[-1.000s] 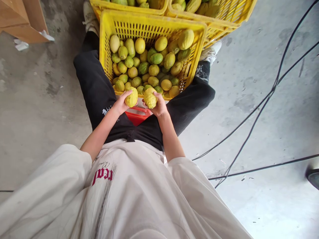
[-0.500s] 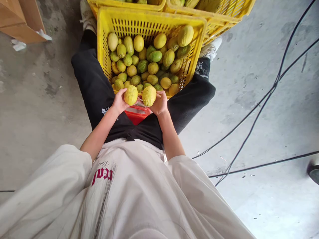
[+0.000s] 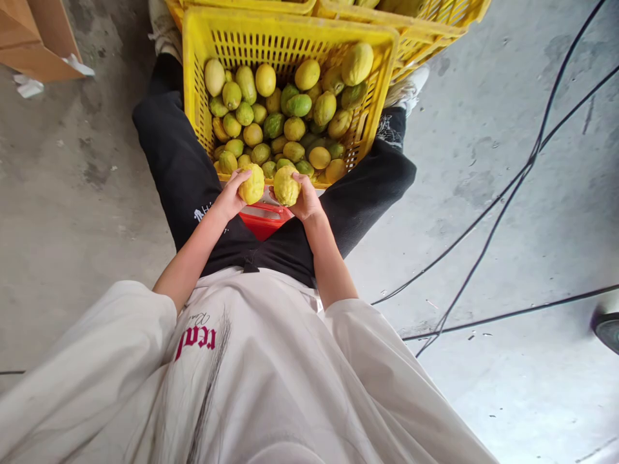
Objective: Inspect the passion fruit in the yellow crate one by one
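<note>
My left hand (image 3: 233, 195) is closed around a bumpy yellow citrus fruit (image 3: 252, 185), its thumb lying over the top. Beside it, a second knobbly yellow citrus fruit (image 3: 287, 186) sits in the grip of my right hand (image 3: 306, 200). A small gap separates the two fruits. Both are held just over the near edge of a yellow slatted crate (image 3: 290, 27), which holds many oval fruits in green and yellow. The fingers under each fruit are mostly hidden.
Below my hands, part of a red container (image 3: 264, 222) shows between my legs. More yellow crates (image 3: 430, 38) with fruit stand behind the first. Black cables (image 3: 525, 171) cross the concrete floor at right. A cardboard box (image 3: 41, 38) lies at upper left.
The view has shifted slightly, so everything sits a little further left and up. Both hands keep their fruits, the right one's grip and fruit turned a little.
</note>
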`<state>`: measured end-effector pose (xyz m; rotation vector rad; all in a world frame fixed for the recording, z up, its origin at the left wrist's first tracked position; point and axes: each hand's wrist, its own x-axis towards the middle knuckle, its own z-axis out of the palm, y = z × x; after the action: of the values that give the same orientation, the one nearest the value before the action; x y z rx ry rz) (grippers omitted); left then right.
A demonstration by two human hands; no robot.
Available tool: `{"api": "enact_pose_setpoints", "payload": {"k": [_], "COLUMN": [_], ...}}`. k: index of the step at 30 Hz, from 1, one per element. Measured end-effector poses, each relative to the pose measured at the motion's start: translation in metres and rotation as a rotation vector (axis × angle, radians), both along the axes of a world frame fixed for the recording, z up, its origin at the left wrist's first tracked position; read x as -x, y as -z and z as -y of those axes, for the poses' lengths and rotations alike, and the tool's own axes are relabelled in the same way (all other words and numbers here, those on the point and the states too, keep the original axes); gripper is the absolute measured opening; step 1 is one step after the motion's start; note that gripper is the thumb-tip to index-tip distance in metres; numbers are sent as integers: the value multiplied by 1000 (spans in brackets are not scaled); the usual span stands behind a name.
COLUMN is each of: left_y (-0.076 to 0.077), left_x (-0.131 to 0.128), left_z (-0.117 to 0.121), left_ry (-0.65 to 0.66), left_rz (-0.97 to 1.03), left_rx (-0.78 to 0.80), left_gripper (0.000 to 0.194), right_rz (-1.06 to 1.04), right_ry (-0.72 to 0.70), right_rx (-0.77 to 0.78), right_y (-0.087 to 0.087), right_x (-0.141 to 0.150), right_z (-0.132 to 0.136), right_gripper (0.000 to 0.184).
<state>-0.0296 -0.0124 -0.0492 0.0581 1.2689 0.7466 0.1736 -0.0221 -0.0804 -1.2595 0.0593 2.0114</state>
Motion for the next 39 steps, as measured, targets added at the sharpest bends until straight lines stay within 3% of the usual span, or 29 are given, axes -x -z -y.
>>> {"api": "enact_pose_setpoints", "payload": {"k": [4,9,16,23,28,32,39], "left_y": [0,1,5,8,14,16,5], "left_x": [0,0,5,1,3,5,5], "left_z": [3,2,-4,1,2,-1,-4], "left_ry": [-4,-9,-61,-43,-8,-7,-25], "left_rz": [0,38,95,33,10,21,79], "left_rx": [-31,6,37,-2,13,34,90], "left_gripper": [35,26,42,15,34,37,45], "right_rz": [15,-135,-262,-109,-37,23,25], "right_ry": [-20,-3,32,-3,-10,-23,-9], "right_rx": [-18,-40,-90,-101,-35,5,34], "right_y": [4,2,5,-1,-4,-9,-20], "right_x": [0,-3,-8,-2,-4,-3,6], "right_z": [3,0,-2,-4,-5,-6,-2], "right_gripper": [18,28,37,22,14,17,20]}}
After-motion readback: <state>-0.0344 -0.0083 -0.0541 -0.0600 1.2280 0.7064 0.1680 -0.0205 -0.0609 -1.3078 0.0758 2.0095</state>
